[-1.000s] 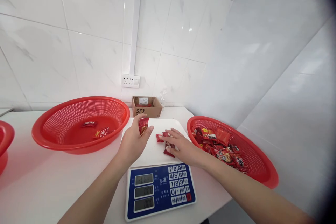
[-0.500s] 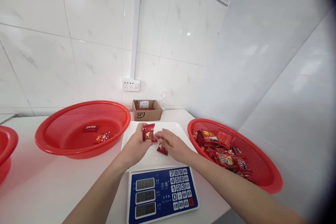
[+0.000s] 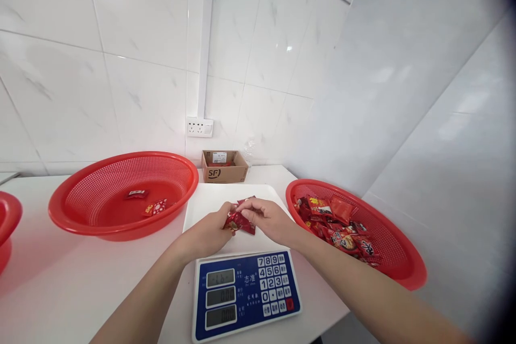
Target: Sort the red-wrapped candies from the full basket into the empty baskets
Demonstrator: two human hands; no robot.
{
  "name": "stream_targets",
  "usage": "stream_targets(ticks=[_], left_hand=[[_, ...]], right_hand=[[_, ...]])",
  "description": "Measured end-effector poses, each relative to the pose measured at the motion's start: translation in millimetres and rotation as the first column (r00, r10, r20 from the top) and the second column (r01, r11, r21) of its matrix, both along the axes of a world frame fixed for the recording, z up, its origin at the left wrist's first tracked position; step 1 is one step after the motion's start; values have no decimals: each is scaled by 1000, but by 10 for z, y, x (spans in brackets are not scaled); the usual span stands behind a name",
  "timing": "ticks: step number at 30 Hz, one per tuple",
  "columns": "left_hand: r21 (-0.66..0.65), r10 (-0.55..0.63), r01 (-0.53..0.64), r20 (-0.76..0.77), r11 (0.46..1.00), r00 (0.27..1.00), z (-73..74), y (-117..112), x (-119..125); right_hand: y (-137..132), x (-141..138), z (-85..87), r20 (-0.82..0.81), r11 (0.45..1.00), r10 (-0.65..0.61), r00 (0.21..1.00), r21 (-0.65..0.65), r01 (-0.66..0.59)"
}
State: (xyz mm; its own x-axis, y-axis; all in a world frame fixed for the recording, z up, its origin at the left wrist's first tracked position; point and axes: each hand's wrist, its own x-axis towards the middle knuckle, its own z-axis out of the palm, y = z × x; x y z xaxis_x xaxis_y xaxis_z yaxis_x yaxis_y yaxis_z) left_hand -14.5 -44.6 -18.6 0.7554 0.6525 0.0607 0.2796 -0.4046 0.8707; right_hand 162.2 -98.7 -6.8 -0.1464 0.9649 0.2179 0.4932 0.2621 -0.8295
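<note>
Packets (image 3: 238, 221) over pan (image 3: 205, 199), inside its edges

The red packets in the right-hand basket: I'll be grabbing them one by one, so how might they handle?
The packets are probably light, being small pouches. Their glossy wrappers may feel slippery. They overlap loosely within the basket, so pulling one could make its neighbours slide.
</note>
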Motion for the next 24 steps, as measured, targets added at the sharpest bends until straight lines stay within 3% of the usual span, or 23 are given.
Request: stream_targets(ticks=[8,11,15,20,24], left_hand=[[-8,0,0,-67,1000,998,55,6,-66],[-2,4,-4,-84,1000,996,89,-9,-79],[116,62,-45,-145,992,987,87,-26,-61],[311,255,-186,-201,932,946,-23,25,-7],[438,315,-212,-176,874,933,-49,42,21]], right_hand=[[16,8,-74,-50,999,34,998,-41,-36],[44,18,-127,-62,999,-10,998,-34,8],[85,50,-167,-57,997,-76,995,-10,75],[73,88,-139,184,979,-196,963,85,183],[-6,108,-134,414,984,-139,900,164,77]])
